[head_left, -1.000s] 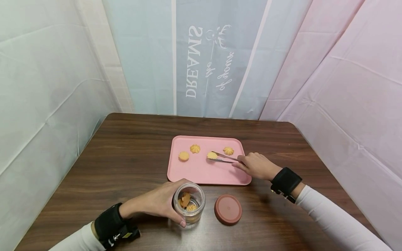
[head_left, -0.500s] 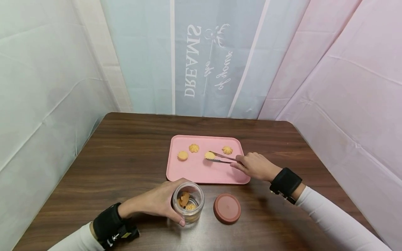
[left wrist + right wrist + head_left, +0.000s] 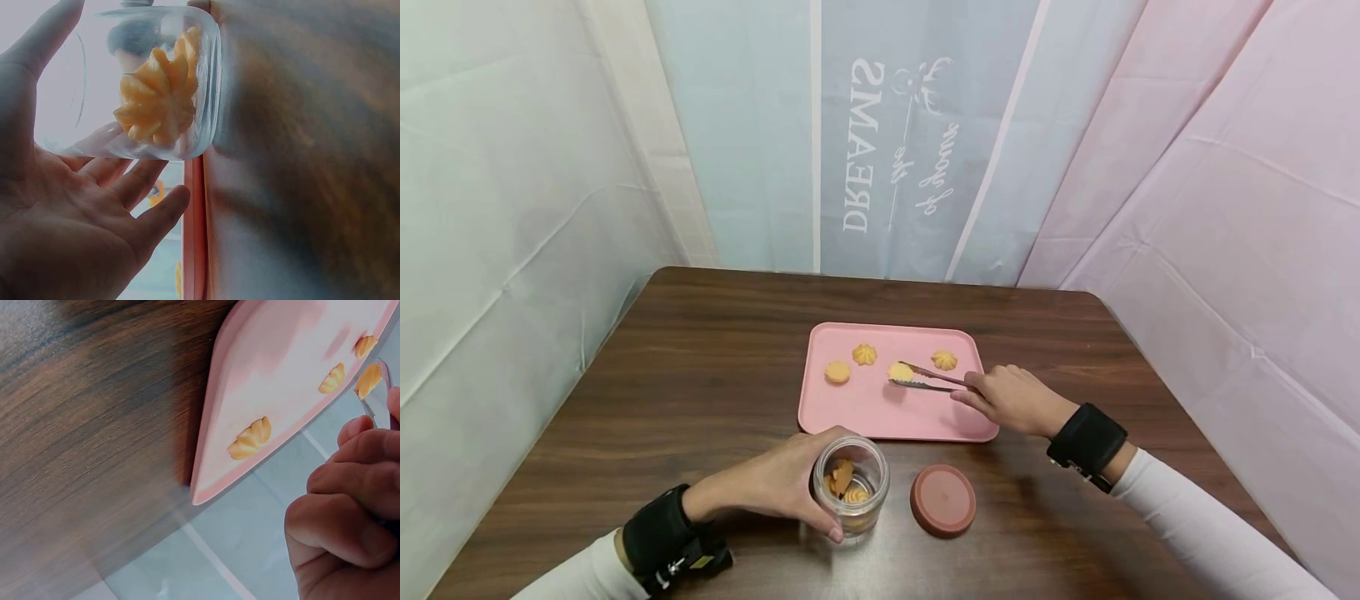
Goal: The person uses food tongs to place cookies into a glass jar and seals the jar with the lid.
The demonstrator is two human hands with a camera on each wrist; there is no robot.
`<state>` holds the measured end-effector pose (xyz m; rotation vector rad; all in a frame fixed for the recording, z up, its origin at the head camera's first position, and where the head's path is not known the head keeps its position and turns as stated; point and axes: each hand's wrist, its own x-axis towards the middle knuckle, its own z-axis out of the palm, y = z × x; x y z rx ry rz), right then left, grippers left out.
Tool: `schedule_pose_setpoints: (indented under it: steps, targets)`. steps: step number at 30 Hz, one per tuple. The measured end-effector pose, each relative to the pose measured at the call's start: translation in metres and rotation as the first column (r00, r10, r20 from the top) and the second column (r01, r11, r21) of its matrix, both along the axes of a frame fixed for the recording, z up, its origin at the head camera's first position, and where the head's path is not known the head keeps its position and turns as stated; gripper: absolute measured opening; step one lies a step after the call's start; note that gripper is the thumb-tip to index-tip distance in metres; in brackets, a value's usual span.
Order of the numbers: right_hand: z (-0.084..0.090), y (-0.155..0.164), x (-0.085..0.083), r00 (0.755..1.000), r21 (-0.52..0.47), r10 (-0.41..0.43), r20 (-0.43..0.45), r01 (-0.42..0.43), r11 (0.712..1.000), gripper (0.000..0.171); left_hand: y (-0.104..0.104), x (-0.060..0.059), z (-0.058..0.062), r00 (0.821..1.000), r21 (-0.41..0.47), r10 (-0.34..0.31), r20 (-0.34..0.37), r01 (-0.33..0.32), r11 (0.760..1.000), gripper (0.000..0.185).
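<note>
My right hand (image 3: 1018, 402) grips metal tongs (image 3: 928, 387) over the right part of the pink tray (image 3: 865, 421). Between their tips is a pale yellow cookie (image 3: 899, 372); in the right wrist view this cookie (image 3: 369, 381) looks raised off the tray. Fingers and thumb of my left hand (image 3: 775, 482) curl round an uncapped clear glass jar (image 3: 886, 492), upright on the table. Several cookies lie inside it, one a ridged flower-shaped cookie (image 3: 159, 97) seen through the glass in the left wrist view.
Three other cookies lie on the tray: a round cookie (image 3: 837, 372) at left, a flower-shaped cookie (image 3: 865, 354) behind it, and another flower-shaped cookie (image 3: 944, 360) at right. A reddish-brown lid (image 3: 943, 500) sits right of the jar on the wooden table (image 3: 715, 350).
The tongs and their cookie have shifted slightly left over the tray. My left hand and the jar have stayed in place.
</note>
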<state>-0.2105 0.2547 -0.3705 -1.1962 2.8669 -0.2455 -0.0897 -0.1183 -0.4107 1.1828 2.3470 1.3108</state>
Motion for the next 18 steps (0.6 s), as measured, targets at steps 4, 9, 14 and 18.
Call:
schedule_pose_setpoints:
  steps: [4, 9, 14, 18]
  targets:
    - [0.0031, 0.0000, 0.0017, 1.000, -0.002, -0.003, -0.009, 0.003, 1.000, 0.033, 0.0001, -0.0001, 0.0010, 1.000, -0.001, -0.003, -0.003, 0.003, 1.000, 0.085]
    - [0.0042, -0.0006, 0.0038, 1.000, 0.000, -0.002, -0.021, 0.002, 1.000, 0.034, 0.0005, 0.0005, 0.0011, 1.000, -0.004, 0.003, -0.004, -0.003, 1.000, 0.086]
    - [0.0057, -0.0009, 0.0053, 0.999, -0.007, 0.013, -0.038, -0.013, 1.000, 0.035, 0.0007, 0.0005, 0.0007, 1.000, 0.000, -0.001, 0.001, 0.001, 1.000, 0.086]
    - [0.0093, -0.0016, 0.0056, 0.998, -0.027, 0.026, -0.061, -0.027, 0.999, 0.035, 0.0003, -0.0002, -0.0001, 1.000, 0.017, -0.011, -0.021, 0.011, 1.000, 0.084]
